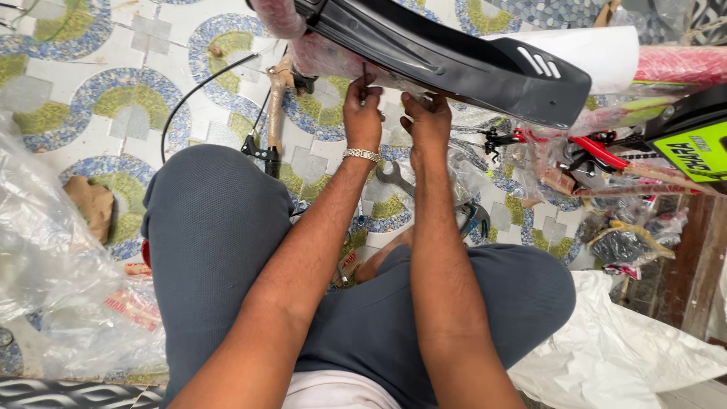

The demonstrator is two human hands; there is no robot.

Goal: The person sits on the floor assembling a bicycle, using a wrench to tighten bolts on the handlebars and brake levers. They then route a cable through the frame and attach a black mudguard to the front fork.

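Two hands work up under the black mudguard (454, 57), which hangs tilted across the top of the view; everything below is placed relative to it.

Left hand (362, 113): fingers pinched shut around a thin dark tool (364, 79), shaft upright, tip going into the guard's underside. Looks like a driver or key, too small to tell which. Silver bracelet (362, 155) on that wrist.

Right hand (428, 121): just beside the left, fingers curled up against the guard's lower edge, apparently steadying it so the tool stays lined up. Whether they pinch anything I cannot tell; the tips are hidden behind the guard.

Person sits low on the tiled floor (113, 98), knees in grey trousers (219, 227) spread apart, so the guard sits at arm's reach between them.

An open-ended spanner (394, 178) lies on the floor just below the hands, within easy grab. Below-left of the guard: a black cable (189, 95) curving over the tiles and a tan lever part (276, 106) with a black clamp.

Packaging:
- red wrapped tube (678, 64) right of the guard, white sheet (598, 49) behind the guard's tip
- lime-green panel (693, 148) with black lettering, lower right of the guard
- clear plastic bag (53, 265) far lower left, red print on it
- white bag (628, 348) lower right, crumpled
- small bagged parts (628, 242) below the green panel
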